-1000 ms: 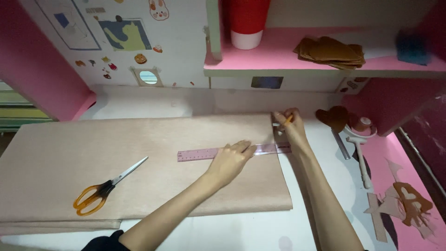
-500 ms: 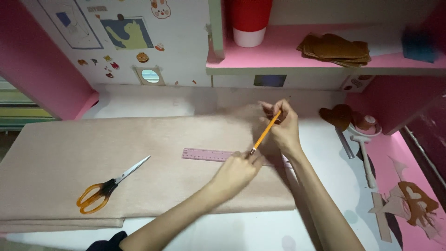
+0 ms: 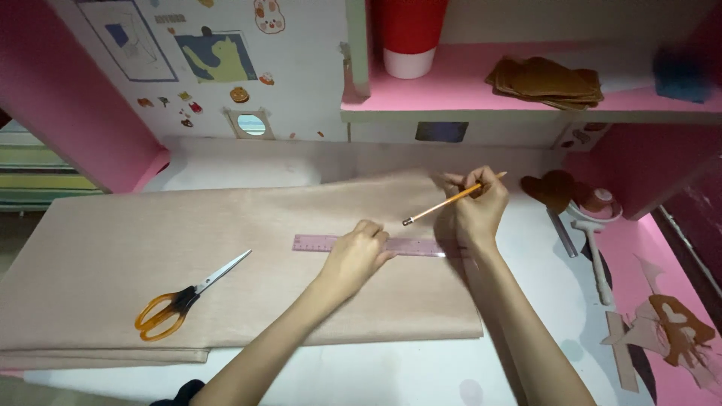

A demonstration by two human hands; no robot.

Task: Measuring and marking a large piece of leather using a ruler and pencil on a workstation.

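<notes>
A folded beige fabric [image 3: 150, 256] covers most of the white desk. A pink see-through ruler [image 3: 316, 243] lies flat across it. My left hand [image 3: 356, 253] presses down on the ruler's middle. My right hand [image 3: 472, 207] is just past the ruler's right end and holds an orange pencil [image 3: 444, 204]. The pencil slants down to the left, its dark tip hovering just above the ruler near my left hand's fingers.
Orange-handled scissors [image 3: 184, 295] lie on the fabric at the left. Brown cut-out pieces [image 3: 553, 188], a small bowl [image 3: 598, 204] and metal tools [image 3: 594, 256] sit at the right. A pink shelf [image 3: 526, 105] holds a red-and-white cup [image 3: 410, 34] and stacked brown pieces [image 3: 547, 80].
My right hand drew back from the fabric's far edge and tipped the pencil over, so its tip now points left above the ruler. My left hand stayed on the ruler.
</notes>
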